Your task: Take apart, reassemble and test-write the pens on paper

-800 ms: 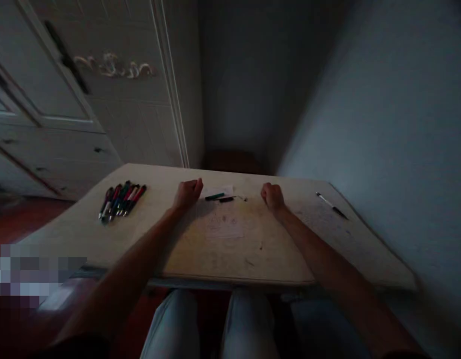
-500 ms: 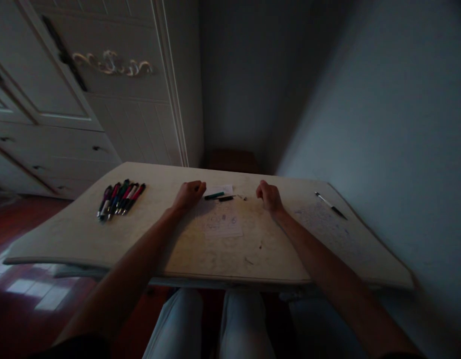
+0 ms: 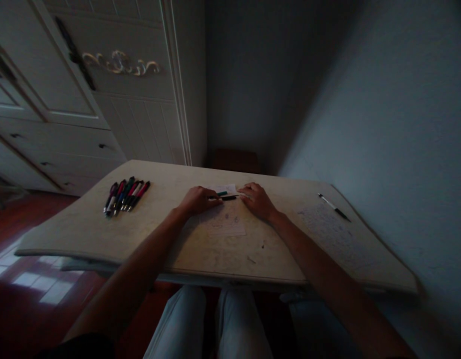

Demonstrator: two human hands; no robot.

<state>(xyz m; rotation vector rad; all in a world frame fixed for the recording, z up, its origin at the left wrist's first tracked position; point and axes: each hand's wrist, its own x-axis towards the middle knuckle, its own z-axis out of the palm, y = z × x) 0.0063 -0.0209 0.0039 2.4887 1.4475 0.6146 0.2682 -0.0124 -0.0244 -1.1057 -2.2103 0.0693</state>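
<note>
Hands (image 3: 199,200) (image 3: 257,200) closer, black piece (image 3: 229,198) between

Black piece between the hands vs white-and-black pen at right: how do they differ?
The black piece looks dark throughout; the white-and-black pen is two-toned. The black piece looks shorter than the pen. The black piece runs nearly level across the view, while the pen slants down to the right. Both are slim and straight.

Head feed, as I see it: left hand (image 3: 200,200) at left ends of green piece (image 3: 222,193) and black piece (image 3: 229,198), right hand (image 3: 258,201) near right ends; grips I cannot tell. Marked paper (image 3: 227,228) nearer on table (image 3: 286,254). Pen cluster (image 3: 125,196) left; white-and-black pen (image 3: 333,206) right.
</note>
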